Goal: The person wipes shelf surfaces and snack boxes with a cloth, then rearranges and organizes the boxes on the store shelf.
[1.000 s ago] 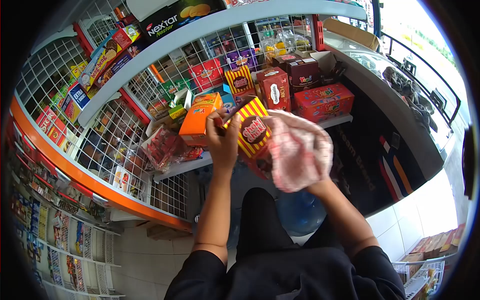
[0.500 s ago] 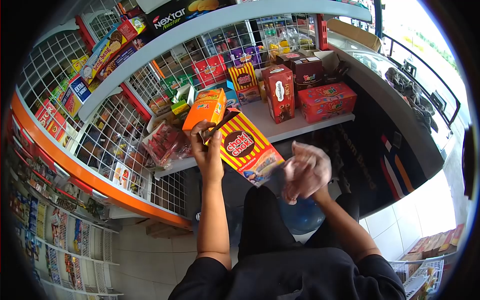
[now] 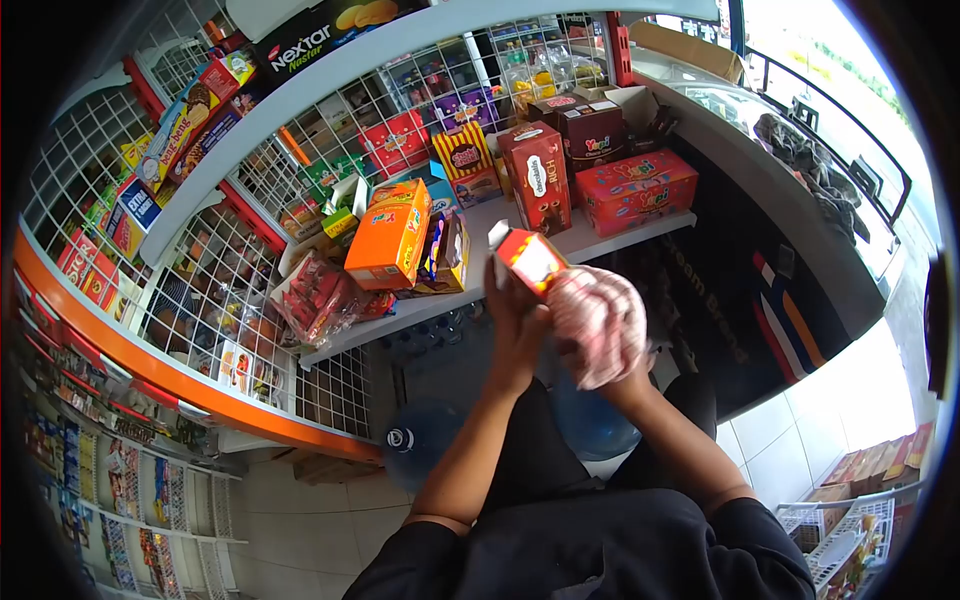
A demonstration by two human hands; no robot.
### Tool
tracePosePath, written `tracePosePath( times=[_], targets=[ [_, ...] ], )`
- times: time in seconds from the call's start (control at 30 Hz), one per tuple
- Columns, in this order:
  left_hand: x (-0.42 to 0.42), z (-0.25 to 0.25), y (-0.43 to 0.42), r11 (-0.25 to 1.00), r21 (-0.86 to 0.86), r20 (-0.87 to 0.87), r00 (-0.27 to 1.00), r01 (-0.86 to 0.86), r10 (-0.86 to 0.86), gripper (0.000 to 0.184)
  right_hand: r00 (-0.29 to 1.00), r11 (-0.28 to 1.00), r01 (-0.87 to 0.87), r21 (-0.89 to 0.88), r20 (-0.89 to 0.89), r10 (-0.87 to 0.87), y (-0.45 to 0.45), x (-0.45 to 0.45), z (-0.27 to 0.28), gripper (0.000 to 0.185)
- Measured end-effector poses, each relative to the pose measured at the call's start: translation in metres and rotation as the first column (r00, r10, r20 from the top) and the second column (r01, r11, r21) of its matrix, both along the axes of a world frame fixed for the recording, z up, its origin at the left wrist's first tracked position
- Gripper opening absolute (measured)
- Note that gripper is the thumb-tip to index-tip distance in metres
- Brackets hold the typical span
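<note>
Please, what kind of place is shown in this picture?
Probably a small shop: an orange Yupi box, a black Nextar box and rows of colourful packets are on display.

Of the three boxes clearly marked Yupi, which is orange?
The orange Yupi box, left of the upright Chocolatos box; the red Yupi box and brown Yupi box are right of it.

Daylight floods in at your upper right, bleaching the outdoors (image 3: 825,65) and throwing glare across the white floor (image 3: 855,395). Shadow deepens beneath the lower shelf (image 3: 585,242). You see the cloth (image 3: 605,320) blurred. The wide lens bows the upper shelf (image 3: 340,88) before you and blackens every corner.
</note>
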State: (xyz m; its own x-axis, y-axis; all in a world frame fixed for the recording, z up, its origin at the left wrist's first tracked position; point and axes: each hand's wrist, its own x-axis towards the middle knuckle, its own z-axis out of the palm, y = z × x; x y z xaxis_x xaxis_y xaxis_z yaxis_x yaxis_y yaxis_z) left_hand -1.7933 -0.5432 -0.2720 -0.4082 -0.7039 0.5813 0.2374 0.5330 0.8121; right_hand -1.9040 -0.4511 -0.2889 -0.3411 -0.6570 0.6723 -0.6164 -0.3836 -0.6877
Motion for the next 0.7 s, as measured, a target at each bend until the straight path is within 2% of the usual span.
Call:
tracePosePath(
  times=[0.03, 0.07, 0.1, 0.13, 0.17, 0.23, 0.27, 0.3, 0.37, 0.43, 0.5, 0.57, 0.6, 0.67, 0.7],
  targets=[
    [-0.006, -0.001, 0.010, 0.972, 0.166, -0.155, 0.978, 0.167, -0.141, 0.063, 0.997, 0.999, 0.029, -0.041, -0.069, -0.032, 0.003, 0.002, 0.010, 0.045],
    [-0.005, -0.032, -0.007, 0.898, 0.339, -0.205, 0.953, 0.281, -0.221, 0.061, 0.950, 0.986, 0.155, 0.059, -0.284, -0.132, 0.007, 0.007, 0.003, 0.048],
    [-0.002, -0.061, -0.023, 0.781, 0.491, -0.269, 0.920, 0.386, -0.285, 0.061, 0.949, 0.996, 0.093, 0.013, -0.304, -0.085, 0.009, 0.015, 0.003, 0.048],
    [0.005, -0.030, -0.009, 0.474, 0.659, -0.482, 0.812, 0.584, -0.329, 0.067, 0.911, 0.996, 0.089, -0.006, -0.404, -0.083, 0.010, 0.020, -0.003, 0.046],
    [0.013, 0.003, 0.006, 0.099, 0.681, -0.682, 0.678, 0.725, -0.274, 0.076, 0.861, 0.996, 0.083, -0.026, -0.501, -0.085, 0.011, 0.024, -0.009, 0.045],
    [0.022, 0.026, 0.026, 0.292, 0.725, -0.586, 0.781, 0.624, -0.216, 0.076, 0.842, 1.000, 0.001, 0.006, -0.539, 0.002, 0.017, 0.026, -0.012, 0.044],
    [0.018, 0.000, 0.000, 0.404, 0.681, -0.602, 0.781, 0.610, -0.164, 0.074, 0.841, 0.999, -0.047, 0.008, -0.540, 0.044, 0.017, 0.023, -0.015, 0.044],
    [0.018, -0.008, -0.008, 0.461, 0.619, -0.632, 0.752, 0.636, -0.187, 0.069, 0.837, 0.995, -0.096, 0.010, -0.540, 0.086, 0.018, 0.017, -0.019, 0.044],
    [0.018, -0.022, -0.026, 0.663, 0.571, -0.586, 0.806, 0.484, -0.083, 0.067, 0.906, 0.967, -0.226, 0.117, -0.340, 0.253, 0.024, 0.007, -0.019, 0.044],
    [0.021, -0.023, -0.031, 0.684, 0.533, -0.623, 0.778, 0.498, -0.081, 0.066, 0.979, 0.975, -0.203, 0.092, 0.030, 0.201, 0.027, 0.003, -0.029, 0.039],
    [0.022, -0.023, -0.032, 0.646, 0.510, -0.658, 0.741, 0.568, -0.133, 0.065, 0.995, 0.999, -0.052, -0.016, 0.087, 0.053, 0.028, -0.009, -0.026, 0.027],
    [0.020, -0.029, -0.032, 0.644, 0.511, -0.654, 0.744, 0.569, -0.138, 0.064, 0.960, 0.992, 0.001, -0.129, 0.277, 0.035, 0.020, -0.015, -0.016, 0.035],
    [0.018, -0.037, -0.036, 0.500, 0.358, -0.769, 0.553, 0.788, -0.321, 0.064, 0.818, 0.973, -0.092, -0.213, 0.540, 0.196, 0.011, -0.016, -0.009, 0.038],
    [0.009, -0.033, -0.022, 0.694, 0.486, -0.561, 0.799, 0.531, -0.218, 0.059, 0.875, 0.972, -0.233, -0.039, 0.428, 0.227, -0.010, -0.028, -0.035, 0.042],
    [0.007, -0.035, -0.019, 0.718, 0.432, -0.519, 0.801, 0.546, -0.297, 0.057, 0.889, 0.953, -0.302, 0.024, 0.367, 0.273, -0.012, -0.025, -0.023, 0.045]
  ],
)
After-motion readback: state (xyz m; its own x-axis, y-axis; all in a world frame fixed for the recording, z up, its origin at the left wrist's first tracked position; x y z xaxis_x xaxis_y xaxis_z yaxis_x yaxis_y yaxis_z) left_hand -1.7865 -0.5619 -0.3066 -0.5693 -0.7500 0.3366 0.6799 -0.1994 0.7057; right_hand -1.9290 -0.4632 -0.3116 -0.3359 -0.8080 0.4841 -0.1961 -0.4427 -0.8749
